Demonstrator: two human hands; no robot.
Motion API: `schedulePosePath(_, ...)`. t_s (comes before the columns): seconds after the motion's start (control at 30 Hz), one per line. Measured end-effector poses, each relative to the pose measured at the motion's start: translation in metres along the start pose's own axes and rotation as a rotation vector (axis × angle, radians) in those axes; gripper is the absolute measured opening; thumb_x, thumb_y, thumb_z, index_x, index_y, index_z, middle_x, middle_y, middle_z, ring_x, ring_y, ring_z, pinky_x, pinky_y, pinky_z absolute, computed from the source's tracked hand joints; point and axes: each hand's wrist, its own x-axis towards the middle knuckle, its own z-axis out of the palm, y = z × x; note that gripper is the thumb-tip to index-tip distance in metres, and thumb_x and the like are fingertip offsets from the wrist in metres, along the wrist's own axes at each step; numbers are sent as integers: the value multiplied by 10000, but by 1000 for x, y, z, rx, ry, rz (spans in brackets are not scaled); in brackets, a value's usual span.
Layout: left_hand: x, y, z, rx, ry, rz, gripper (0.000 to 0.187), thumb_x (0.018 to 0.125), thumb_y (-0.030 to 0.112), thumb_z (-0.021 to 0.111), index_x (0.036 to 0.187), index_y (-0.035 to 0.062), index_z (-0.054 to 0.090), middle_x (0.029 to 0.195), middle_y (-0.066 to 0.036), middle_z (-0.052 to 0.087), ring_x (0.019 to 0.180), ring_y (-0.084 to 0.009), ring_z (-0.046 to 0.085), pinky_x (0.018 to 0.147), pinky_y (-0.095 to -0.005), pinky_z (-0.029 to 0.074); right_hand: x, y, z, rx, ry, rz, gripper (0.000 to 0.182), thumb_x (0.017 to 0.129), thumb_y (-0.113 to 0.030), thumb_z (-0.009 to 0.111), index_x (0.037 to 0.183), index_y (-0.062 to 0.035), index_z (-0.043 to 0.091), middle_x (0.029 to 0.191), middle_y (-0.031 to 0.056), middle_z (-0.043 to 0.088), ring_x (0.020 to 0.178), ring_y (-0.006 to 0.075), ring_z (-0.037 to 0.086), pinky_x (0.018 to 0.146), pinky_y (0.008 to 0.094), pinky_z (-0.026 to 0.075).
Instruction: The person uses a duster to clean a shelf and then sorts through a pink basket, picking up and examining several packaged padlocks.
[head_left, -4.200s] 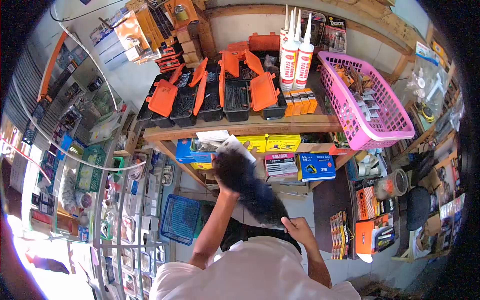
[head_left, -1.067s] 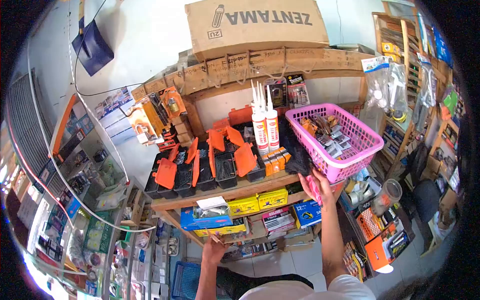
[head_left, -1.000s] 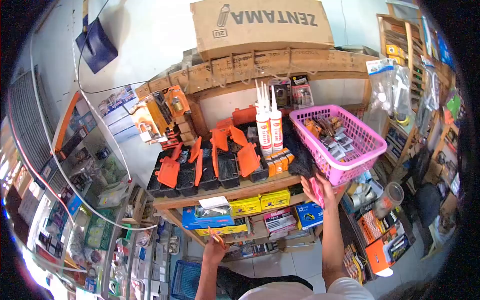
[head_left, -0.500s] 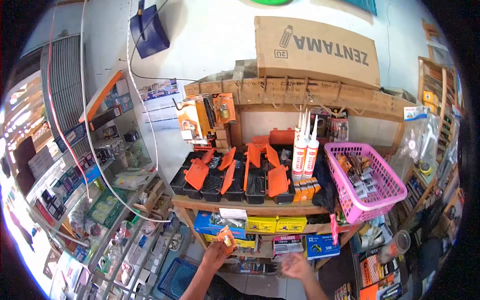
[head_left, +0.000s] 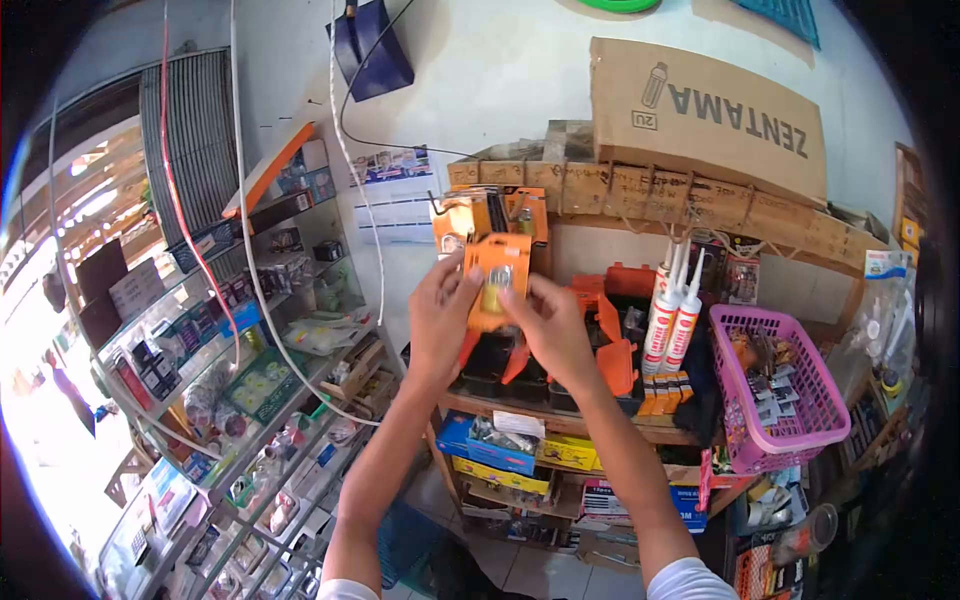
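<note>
In front of the wooden rail, both hands hold up an orange carded padlock (head_left: pixel 500 258), its brass body showing behind clear plastic. My left hand (head_left: pixel 436 312) grips the card's left edge, thumb on the front. On the opposite side, my right hand (head_left: pixel 550 322) pinches the lower right of the card. Just behind it, more carded packs (head_left: pixel 462 216) hang from hooks on the rail, partly covered by the held card. Below the hands sit black bins with orange lids (head_left: pixel 617 368), several hidden by my forearms.
White sealant tubes (head_left: pixel 668 335) stand upright beside small orange boxes (head_left: pixel 665 394) on the shelf. A pink basket (head_left: pixel 795 441) of small packs is at the right. Glass shelves with goods (head_left: pixel 290 365) line the left. A cardboard box (head_left: pixel 710 120) rests above the rail.
The padlock pack has risen from below the shelf to the hanging packs. My right hand, free before, now grips it too. The view has shifted left.
</note>
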Motion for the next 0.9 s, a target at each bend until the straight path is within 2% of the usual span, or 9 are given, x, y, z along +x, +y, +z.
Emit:
schedulePosePath(0.17,32,14,6,9,-60,213,423,952,95,571,1302,-116,459,1086,-143,642,963,-119,608,820,-246,504,39,-9,8,68,45,-101,253,942,-244,605,920,7,633,615,-77,491,534,-10,382,462,196,309)
schedulePosePath(0.3,38,16,8,116,-67,176,481,959,99,557,1372,-96,403,1081,-129,642,938,-99,602,801,-240,506,40,-25,9,157,109,29,256,938,-246,606,952,5,653,623,-82,517,503,-23,390,425,171,347)
schedulePosePath(0.5,37,17,11,141,-85,198,480,972,158,547,1378,-65,422,950,-51,633,798,-44,549,711,-197,470,43,-31,5,241,122,111,260,932,-270,608,853,-26,651,655,-44,585,513,5,514,399,173,369)
schedulePosePath(0.57,38,11,1,312,-198,35,500,970,210,547,1401,-11,422,920,-19,605,726,-31,509,653,-183,447,38,-30,5,209,158,183,262,928,-277,611,824,-39,642,672,-21,610,520,20,544,402,173,380)
schedulePosePath(0.63,41,-9,-10,372,-263,99,532,961,240,550,1431,42,398,873,1,573,657,-31,469,582,-195,426,39,-7,2,193,178,143,275,927,-278,612,813,-29,639,672,-14,613,524,26,545,418,182,382)
schedulePosePath(0.7,31,-5,-4,386,-312,-5,569,944,219,571,1444,39,368,870,-4,569,650,-40,472,559,-206,423,46,21,-4,175,193,106,288,926,-278,613,801,-19,636,673,-6,617,527,33,546,434,191,385)
schedulePosePath(0.77,33,-23,-8,285,-358,-4,648,932,219,591,1473,26,291,884,-27,571,650,-47,477,566,-214,433,55,39,-8,-50,274,-20,310,914,-261,623,781,19,622,655,15,616,562,60,565,480,252,408)
schedulePosePath(0.87,27,-25,-12,575,-439,10,735,925,237,615,1496,23,204,1011,-91,591,698,-77,533,623,-235,470,76,47,-18,-287,289,-42,310,923,-251,613,773,21,610,638,6,570,596,37,475,526,247,377)
schedulePosePath(0.9,22,-17,-8,593,-452,-89,743,932,242,614,1505,47,184,1120,-120,555,819,-104,536,738,-258,463,84,53,-24,-291,295,-38,310,923,-251,613,773,21,610,638,6,570,596,37,475,526,247,377)
